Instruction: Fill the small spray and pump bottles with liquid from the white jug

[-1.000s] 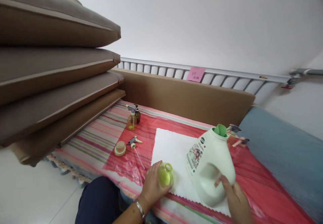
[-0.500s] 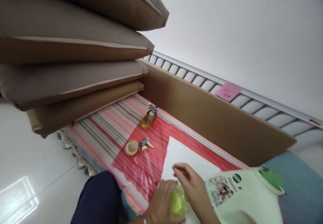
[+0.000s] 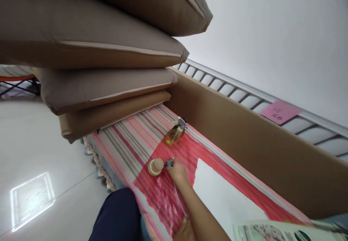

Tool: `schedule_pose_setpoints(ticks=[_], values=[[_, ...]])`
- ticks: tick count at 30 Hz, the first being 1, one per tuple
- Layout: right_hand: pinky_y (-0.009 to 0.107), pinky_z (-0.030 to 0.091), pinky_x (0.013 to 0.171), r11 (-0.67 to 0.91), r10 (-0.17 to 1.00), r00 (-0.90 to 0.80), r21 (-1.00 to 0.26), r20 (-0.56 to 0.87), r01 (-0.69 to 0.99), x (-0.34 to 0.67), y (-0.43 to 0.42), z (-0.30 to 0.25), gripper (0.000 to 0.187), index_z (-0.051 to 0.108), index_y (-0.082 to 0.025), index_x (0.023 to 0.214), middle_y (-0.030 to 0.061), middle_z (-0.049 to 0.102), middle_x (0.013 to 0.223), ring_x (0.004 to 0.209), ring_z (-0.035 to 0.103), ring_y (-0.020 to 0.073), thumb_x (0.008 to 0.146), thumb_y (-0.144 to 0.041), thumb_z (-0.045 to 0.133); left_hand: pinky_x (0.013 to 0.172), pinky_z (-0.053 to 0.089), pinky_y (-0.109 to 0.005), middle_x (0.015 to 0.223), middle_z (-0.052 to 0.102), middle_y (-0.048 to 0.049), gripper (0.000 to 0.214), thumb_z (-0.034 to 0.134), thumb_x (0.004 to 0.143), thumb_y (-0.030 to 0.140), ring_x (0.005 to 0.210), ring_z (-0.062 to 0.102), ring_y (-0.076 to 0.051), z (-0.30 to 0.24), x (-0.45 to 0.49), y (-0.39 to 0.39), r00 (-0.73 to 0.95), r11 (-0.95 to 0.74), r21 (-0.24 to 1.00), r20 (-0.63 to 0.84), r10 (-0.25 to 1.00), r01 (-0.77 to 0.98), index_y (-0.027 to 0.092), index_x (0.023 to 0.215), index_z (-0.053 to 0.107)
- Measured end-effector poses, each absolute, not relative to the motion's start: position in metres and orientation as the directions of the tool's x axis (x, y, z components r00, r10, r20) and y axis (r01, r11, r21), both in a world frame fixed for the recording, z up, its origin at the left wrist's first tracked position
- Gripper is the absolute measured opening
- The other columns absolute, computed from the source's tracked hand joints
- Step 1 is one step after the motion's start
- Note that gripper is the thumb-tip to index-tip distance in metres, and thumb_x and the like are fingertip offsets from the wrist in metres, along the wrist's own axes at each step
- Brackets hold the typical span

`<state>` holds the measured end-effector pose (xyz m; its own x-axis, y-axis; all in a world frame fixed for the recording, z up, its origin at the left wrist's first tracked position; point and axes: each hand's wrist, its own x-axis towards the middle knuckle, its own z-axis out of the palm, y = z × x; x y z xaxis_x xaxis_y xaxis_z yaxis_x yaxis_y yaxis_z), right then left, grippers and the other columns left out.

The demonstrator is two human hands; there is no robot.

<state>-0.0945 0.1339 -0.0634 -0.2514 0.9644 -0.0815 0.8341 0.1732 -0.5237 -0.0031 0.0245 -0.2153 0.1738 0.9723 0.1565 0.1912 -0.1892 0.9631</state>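
Observation:
My right hand (image 3: pixel 177 172) reaches across the red plastic sheet (image 3: pixel 187 147), its fingers closed on the grey trigger sprayer head (image 3: pixel 169 162). A thin clear dip tube trails below that hand toward the bottom of the view. Just left of the sprayer head sits a pale round cap (image 3: pixel 156 166) with a raised middle. My left hand (image 3: pixel 185 231) shows only in part at the bottom edge, behind my right forearm, and its fingers are hidden. Farther back lies an amber spray bottle (image 3: pixel 175 134) with its own grey trigger.
White paper (image 3: pixel 217 194) lies on the red sheet over a striped cloth (image 3: pixel 136 125). A pale green jug (image 3: pixel 261 231) shows at bottom right. Stacked brown cushions (image 3: pixel 114 85) overhang the left. A brown panel (image 3: pixel 239 128) runs along the back, below a pink note (image 3: pixel 281 111).
My right hand has left the yellow-green bottle and moved up-left to take hold of the sprayer head. My left hand and that bottle have dropped mostly out of view as the camera turned.

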Motion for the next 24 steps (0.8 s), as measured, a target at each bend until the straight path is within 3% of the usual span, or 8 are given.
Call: schedule_pose_setpoints(ticks=[3, 5, 8, 11, 15, 24], values=[[0.031, 0.049, 0.062, 0.153, 0.977, -0.215, -0.688, -0.005, 0.710, -0.081, 0.125, -0.029, 0.022, 0.057, -0.015, 0.092, -0.0027, 0.061, 0.071, 0.060, 0.058, 0.0129, 0.081, -0.033, 0.062, 0.112, 0.028, -0.054, 0.139, 0.047, -0.0122, 0.057, 0.053, 0.081, 0.033, 0.131, 0.036, -0.036, -0.195, -0.010, 0.013, 0.119, -0.225, 0.927, 0.197, 0.973, 0.299, 0.022, 0.135, 0.043], [0.029, 0.048, 0.055, 0.164, 0.982, -0.172, -0.813, 0.080, 0.559, -0.058, 0.113, 0.006, 0.033, 0.052, -0.016, 0.097, -0.0033, 0.061, 0.066, 0.055, 0.057, 0.0137, 0.074, -0.037, 0.065, 0.112, 0.024, -0.055, 0.137, 0.049, -0.0122, 0.071, 0.063, 0.072, 0.040, 0.129, 0.039, -0.036, -0.175, -0.018, 0.004, 0.131, -0.307, 0.891, 0.278, 0.951, 0.336, 0.022, 0.136, 0.039], [0.027, 0.048, 0.054, 0.244, 0.967, -0.010, -0.922, 0.253, 0.302, -0.005, 0.084, 0.062, 0.044, 0.047, -0.019, 0.100, 0.0006, 0.065, 0.082, 0.059, 0.058, 0.0133, 0.070, -0.048, 0.063, 0.112, 0.023, -0.052, 0.133, 0.051, -0.0103, 0.092, 0.075, 0.056, 0.043, 0.124, 0.043, -0.034, -0.146, -0.031, -0.006, 0.161, -0.380, 0.847, 0.345, 0.925, 0.372, 0.023, 0.137, 0.035], [0.025, 0.047, 0.060, 0.372, 0.886, 0.236, -0.915, 0.400, 0.156, 0.052, 0.047, 0.094, 0.045, 0.047, -0.023, 0.104, 0.0011, 0.062, 0.097, 0.074, 0.058, 0.0128, 0.070, -0.046, 0.064, 0.111, 0.027, -0.049, 0.132, 0.050, -0.0109, 0.084, 0.072, 0.060, 0.036, 0.124, 0.043, -0.032, -0.130, -0.038, -0.008, 0.140, -0.373, 0.830, 0.346, 0.928, 0.414, 0.022, 0.134, 0.036], [0.025, 0.047, 0.066, 0.458, 0.779, 0.451, -0.886, 0.437, 0.068, 0.098, 0.007, 0.090, 0.042, 0.051, -0.023, 0.105, 0.0003, 0.063, 0.095, 0.080, 0.060, 0.0139, 0.070, -0.036, 0.070, 0.110, 0.029, -0.047, 0.133, 0.050, -0.0114, 0.079, 0.070, 0.061, 0.030, 0.125, 0.043, -0.030, -0.130, -0.038, -0.006, 0.110, -0.335, 0.821, 0.322, 0.940, 0.461, 0.020, 0.132, 0.038], [0.031, 0.048, 0.075, 0.541, 0.725, 0.523, -0.841, 0.448, -0.029, 0.110, 0.000, 0.068, 0.042, 0.051, -0.022, 0.107, 0.0025, 0.064, 0.095, 0.084, 0.061, 0.0167, 0.071, -0.034, 0.072, 0.110, 0.032, -0.045, 0.135, 0.049, -0.0128, 0.076, 0.067, 0.065, 0.031, 0.127, 0.043, -0.027, -0.133, -0.037, -0.001, 0.114, -0.373, 0.751, 0.375, 0.920, 0.545, 0.015, 0.132, 0.037]])
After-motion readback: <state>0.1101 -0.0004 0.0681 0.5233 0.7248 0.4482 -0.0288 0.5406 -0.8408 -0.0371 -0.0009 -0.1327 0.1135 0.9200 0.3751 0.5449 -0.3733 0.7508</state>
